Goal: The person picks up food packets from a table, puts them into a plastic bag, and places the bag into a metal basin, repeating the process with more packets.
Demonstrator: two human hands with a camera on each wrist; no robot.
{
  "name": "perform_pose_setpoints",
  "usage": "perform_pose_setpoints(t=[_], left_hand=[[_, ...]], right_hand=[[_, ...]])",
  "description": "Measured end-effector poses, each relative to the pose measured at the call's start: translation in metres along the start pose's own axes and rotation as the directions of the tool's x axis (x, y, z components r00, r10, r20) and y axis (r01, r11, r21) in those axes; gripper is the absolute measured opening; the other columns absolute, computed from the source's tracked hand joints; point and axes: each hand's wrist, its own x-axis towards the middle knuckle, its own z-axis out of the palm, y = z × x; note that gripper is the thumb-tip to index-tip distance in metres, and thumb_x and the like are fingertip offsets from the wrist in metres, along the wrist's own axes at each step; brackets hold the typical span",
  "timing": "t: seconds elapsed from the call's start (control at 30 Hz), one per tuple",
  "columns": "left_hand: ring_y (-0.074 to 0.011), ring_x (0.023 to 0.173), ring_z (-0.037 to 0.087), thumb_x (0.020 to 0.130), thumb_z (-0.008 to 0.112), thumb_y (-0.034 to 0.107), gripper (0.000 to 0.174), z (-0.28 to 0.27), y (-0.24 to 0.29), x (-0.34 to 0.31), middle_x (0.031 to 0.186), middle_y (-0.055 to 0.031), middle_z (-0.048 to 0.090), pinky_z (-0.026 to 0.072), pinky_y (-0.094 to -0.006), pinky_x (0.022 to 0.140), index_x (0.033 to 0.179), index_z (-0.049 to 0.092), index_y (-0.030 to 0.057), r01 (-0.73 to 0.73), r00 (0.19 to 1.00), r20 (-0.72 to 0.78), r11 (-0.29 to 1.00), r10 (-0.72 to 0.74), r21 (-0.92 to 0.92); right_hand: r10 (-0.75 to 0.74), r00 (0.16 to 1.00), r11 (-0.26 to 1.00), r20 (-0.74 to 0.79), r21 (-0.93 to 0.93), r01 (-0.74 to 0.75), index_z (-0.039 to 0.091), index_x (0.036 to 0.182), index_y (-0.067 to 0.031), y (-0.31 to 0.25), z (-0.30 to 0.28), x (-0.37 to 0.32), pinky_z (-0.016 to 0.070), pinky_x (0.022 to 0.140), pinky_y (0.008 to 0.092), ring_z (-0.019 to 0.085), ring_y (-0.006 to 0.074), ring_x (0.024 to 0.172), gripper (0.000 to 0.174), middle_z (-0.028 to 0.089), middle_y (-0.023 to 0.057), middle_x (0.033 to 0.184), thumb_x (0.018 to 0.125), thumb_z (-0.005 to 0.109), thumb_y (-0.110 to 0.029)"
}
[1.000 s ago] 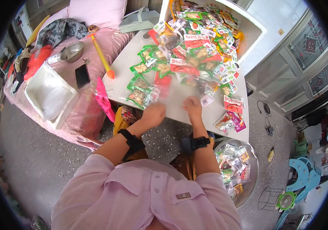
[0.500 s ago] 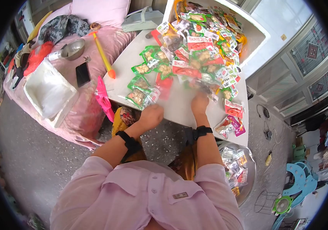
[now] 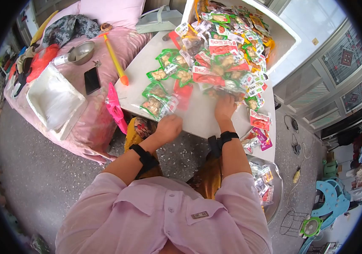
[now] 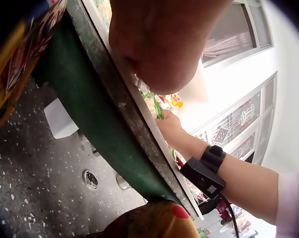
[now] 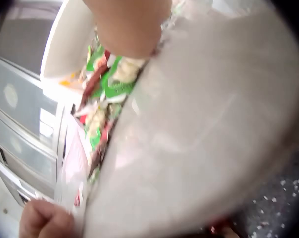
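Note:
The left hand (image 3: pixel 169 128) is curled at the table's front edge and pinches a clear plastic packet (image 5: pixel 76 194). Just beyond it lie green-edged food packets (image 3: pixel 152 103) and a red packet (image 3: pixel 183 94). Farther right, the right hand (image 3: pixel 225 108) reaches over the table to the near edge of the pile of snack packets (image 3: pixel 215 63). Its fingertips touch a green-edged packet (image 4: pixel 158 110) there; whether they grip it I cannot tell. In the right wrist view, the right hand (image 5: pixel 132 27) hides its own fingers.
A white foam box (image 3: pixel 284 40) full of packets tips onto the table (image 3: pixel 126 99). Loose packets (image 3: pixel 259 120) lie at the right edge, above a metal basin (image 3: pixel 277 182) of packets. Left, a bed (image 3: pixel 100 127) bears a foam tray (image 3: pixel 56 99), phone and metal bowl.
My right hand has moved away from the left hand, forward and right, to the near edge of the pile. My left hand has stayed at the table's front edge.

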Motion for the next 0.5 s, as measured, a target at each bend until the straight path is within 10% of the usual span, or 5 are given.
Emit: perform_pose_setpoints(t=[0.27,0.5], left_hand=[[-0.031,0.067,0.051,0.071,0.051,0.011,0.006,-0.009,0.006,0.0,0.07,-0.0127,0.049,0.0412,-0.0391,0.059,0.074,0.048,0.0059,0.025,1.0,-0.009,0.998,-0.026,-0.066],[-0.0308,0.071,0.052,0.071,0.049,0.008,0.004,-0.019,0.015,-0.003,0.072,-0.0135,0.052,0.0421,-0.037,0.062,0.073,0.05,0.0042,0.158,0.987,-0.01,0.973,-0.162,-0.171]], right_hand=[[-0.04,0.991,0.972,0.129,0.235,0.009,0.052,0.072,-0.0054,0.002,-0.021,-0.02,0.0404,0.061,0.0424,0.054,0.0279,0.073,0.008,0.056,0.01,0.079,0.074,0.047,-0.012],[-0.017,0.988,0.773,-0.157,0.624,0.112,0.051,0.078,0.0008,-0.02,-0.083,-0.066,0.0428,0.059,0.0414,0.054,0.0331,0.069,0.008,0.055,0.0166,0.076,0.073,0.052,-0.005]])
